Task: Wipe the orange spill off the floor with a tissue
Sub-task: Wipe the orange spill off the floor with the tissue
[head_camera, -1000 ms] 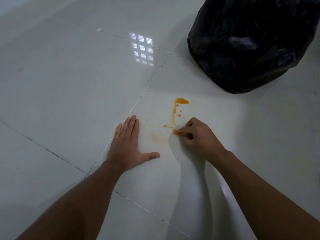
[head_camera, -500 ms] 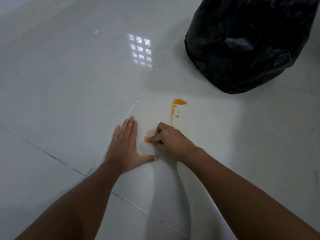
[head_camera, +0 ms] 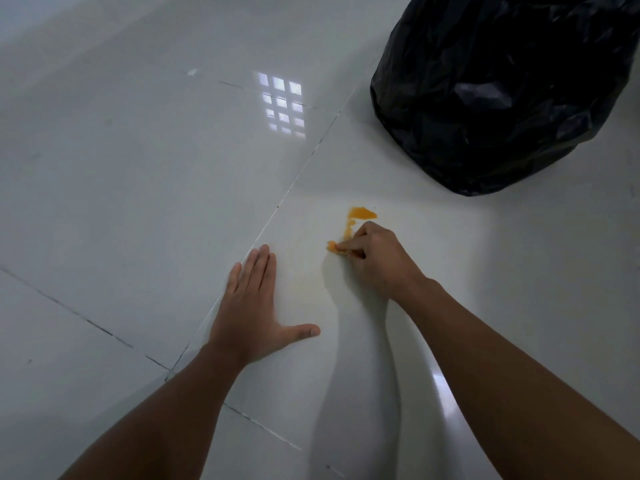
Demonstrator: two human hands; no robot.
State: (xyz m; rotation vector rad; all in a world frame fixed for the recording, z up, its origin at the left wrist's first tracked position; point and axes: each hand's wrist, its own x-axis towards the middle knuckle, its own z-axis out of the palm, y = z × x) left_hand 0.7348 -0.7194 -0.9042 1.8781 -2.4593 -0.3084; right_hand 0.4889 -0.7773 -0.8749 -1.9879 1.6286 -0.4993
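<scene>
The right hand [head_camera: 375, 259] is resting low on the white tiled floor [head_camera: 138, 188], its fingers [head_camera: 349, 244] curling tightly and pinching a small wad of tissue [head_camera: 335, 247] that is showing orange at its exposed edge. The wad is pressing against the floor just at the near end of the orange spill [head_camera: 358, 216]. The spill itself is lying on the tile directly beyond the right knuckles: a broader orange blot at the far end and a thin streak running down toward the tissue. A faint yellowish smear is showing on the tile between the two hands.

The left hand [head_camera: 254, 313] is lying flat on the floor to the left of the spill, palm down, its fingers straight and close together with the thumb spreading out to the right; it is holding nothing. It is sitting across a grout line [head_camera: 298, 174] that is running diagonally away from the person.

A crumpled black plastic garbage bag [head_camera: 502, 91] is standing on the floor beyond the spill, near it but not touching it. A bright grid-shaped reflection [head_camera: 282, 105] is glinting off the glossy tile farther out.
</scene>
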